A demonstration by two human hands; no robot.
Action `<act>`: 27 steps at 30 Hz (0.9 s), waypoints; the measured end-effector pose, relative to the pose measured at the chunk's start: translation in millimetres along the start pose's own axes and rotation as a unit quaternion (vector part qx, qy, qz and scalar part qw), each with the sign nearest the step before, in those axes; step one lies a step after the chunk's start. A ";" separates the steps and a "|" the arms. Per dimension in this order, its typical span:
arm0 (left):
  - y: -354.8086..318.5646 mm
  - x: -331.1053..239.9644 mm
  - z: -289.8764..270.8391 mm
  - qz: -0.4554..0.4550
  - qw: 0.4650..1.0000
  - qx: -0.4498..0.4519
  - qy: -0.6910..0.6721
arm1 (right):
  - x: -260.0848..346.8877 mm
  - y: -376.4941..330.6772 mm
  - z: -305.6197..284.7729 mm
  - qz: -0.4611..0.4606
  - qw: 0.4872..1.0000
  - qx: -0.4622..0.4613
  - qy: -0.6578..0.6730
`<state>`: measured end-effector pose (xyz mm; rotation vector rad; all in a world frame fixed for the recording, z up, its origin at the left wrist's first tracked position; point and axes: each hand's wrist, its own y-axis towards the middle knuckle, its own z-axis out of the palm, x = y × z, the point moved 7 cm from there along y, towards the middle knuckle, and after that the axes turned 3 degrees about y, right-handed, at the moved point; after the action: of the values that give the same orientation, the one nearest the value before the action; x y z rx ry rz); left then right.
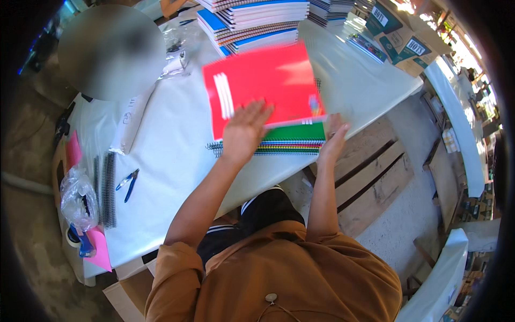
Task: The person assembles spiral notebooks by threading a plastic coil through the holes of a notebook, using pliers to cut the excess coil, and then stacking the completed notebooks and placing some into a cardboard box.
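Observation:
A red spiral notebook (268, 86) lies blurred on top of a small stack of notebooks with a green one (300, 134) showing beneath it, on the white table (166, 139). My left hand (247, 129) lies flat with fingers spread on the red cover's near edge. My right hand (333, 137) rests open against the right end of the stack, by the spiral bindings.
Tall piles of spiral notebooks (257, 21) stand at the far side, with cardboard boxes (399, 40) to the right. Black binding coils (107, 188), blue-handled pliers (127, 183), a plastic bag (78, 196) and pink paper (99, 252) lie at left. Another person sits at far left. A wooden pallet (370, 177) lies on the floor.

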<state>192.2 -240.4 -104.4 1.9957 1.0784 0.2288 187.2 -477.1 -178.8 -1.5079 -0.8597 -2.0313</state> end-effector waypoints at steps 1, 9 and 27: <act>-8.5 -11.8 19.4 0.058 0.994 0.084 0.028 | -7.2 -6.8 4.5 0.017 0.998 0.050 0.014; -49.8 68.0 -13.1 -0.266 0.942 -0.167 -0.115 | -12.8 -15.8 13.0 -0.108 0.992 0.048 0.036; -79.3 86.6 -5.3 -0.320 0.898 -0.237 -0.188 | -12.8 -34.1 -10.1 -0.197 0.968 -0.145 0.053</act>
<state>194.5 -149.2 -178.4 1.1135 1.2170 -0.2237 160.8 -460.7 -200.2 -1.4430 -0.9082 -2.5991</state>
